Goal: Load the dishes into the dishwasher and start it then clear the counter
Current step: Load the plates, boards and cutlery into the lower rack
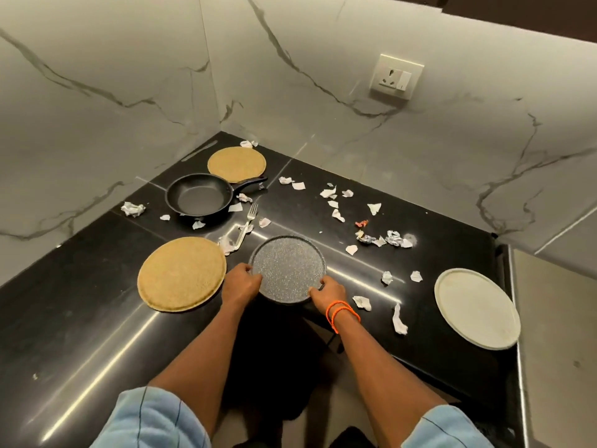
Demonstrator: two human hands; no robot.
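Both hands were on the speckled grey plate [288,268], which sat on the black bench [97,334] at its near inner corner. The left hand [241,286] curled its fingers over the plate's left rim; the right hand [327,294] pinched the near right rim, thumb on top. So each grip was closed on the plate from opposite sides, with the plate lying between them and slightly ahead of the wrists.

To lift it well, the fingers probably needed to slip under the rim, and the plate to come up level. The fork [247,228] lay just beyond the plate, the frying pan [199,198] farther beyond and left, a tan mat [182,273] just left, the white plate [477,308] well right. Paper scraps [361,302] lay near the plate's right side.
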